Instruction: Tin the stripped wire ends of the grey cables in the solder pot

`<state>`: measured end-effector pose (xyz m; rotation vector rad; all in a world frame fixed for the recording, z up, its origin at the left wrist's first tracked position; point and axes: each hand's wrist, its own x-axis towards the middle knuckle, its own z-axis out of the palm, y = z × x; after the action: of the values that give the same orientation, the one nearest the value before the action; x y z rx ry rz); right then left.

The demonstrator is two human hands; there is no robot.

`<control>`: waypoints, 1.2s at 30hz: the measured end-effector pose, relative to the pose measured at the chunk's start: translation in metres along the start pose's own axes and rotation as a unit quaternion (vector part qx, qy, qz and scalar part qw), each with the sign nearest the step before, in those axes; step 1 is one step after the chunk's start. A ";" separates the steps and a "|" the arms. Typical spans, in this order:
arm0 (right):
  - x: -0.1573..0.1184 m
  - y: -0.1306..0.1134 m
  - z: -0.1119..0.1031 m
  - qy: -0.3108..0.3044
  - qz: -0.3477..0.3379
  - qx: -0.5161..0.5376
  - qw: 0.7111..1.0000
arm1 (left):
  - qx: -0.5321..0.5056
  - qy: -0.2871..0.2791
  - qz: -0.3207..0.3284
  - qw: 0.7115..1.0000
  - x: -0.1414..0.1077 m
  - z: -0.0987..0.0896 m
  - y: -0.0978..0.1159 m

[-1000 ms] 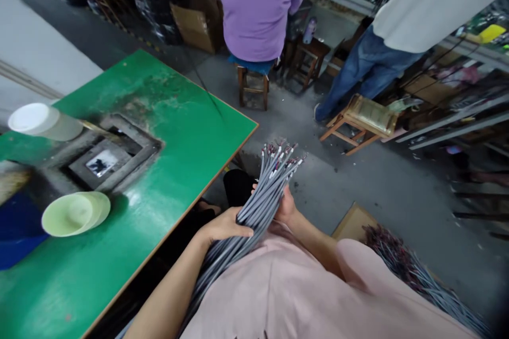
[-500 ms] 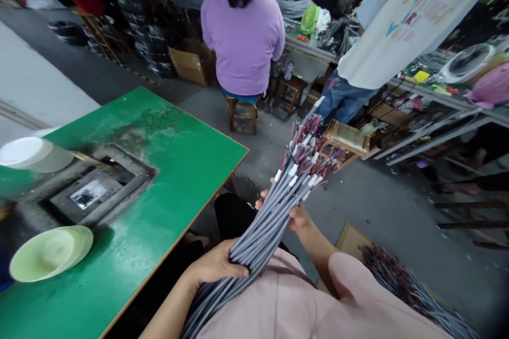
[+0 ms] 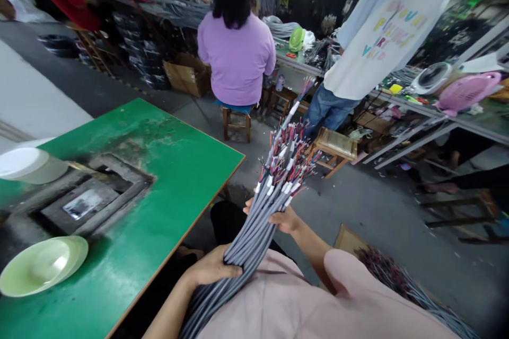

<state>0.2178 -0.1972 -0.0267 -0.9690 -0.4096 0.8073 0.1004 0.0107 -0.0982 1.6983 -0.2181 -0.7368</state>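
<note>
A thick bundle of grey cables point(image 3: 254, 228) rises from my lap, its far end fanning into stripped red, blue and black wires with white labels. One cable sticks out beyond the others at the top. My left hand point(image 3: 212, 266) is wrapped round the lower part of the bundle, thumb on top. Further up, just below the labels, my right hand point(image 3: 283, 217) grips the same bundle, with its thumb on the near side and fingertips showing at the far side.
A green table point(image 3: 191, 153) on the left bears pale green bowls point(image 3: 43, 267), a white tub point(image 3: 35, 165) and a dark metal frame point(image 3: 79, 206). More cables point(image 3: 409, 280) lie on cardboard at lower right. Ahead, one person sits on a stool; another stands at a workbench.
My right hand and the upper bundle have shifted left and slightly down in view, and the thumb now lies over the cables. The protruding cable shows its wire ends. The camera view has tilted up slightly.
</note>
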 end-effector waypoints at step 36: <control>0.006 0.008 -0.001 0.010 0.026 0.000 1.000 | 0.006 0.015 -0.037 0.999 -0.001 -0.001 -0.008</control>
<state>0.2189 -0.1906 -0.0337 -0.9894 -0.3689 0.8444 0.0984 0.0141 -0.1053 1.7351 -0.1385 -0.7657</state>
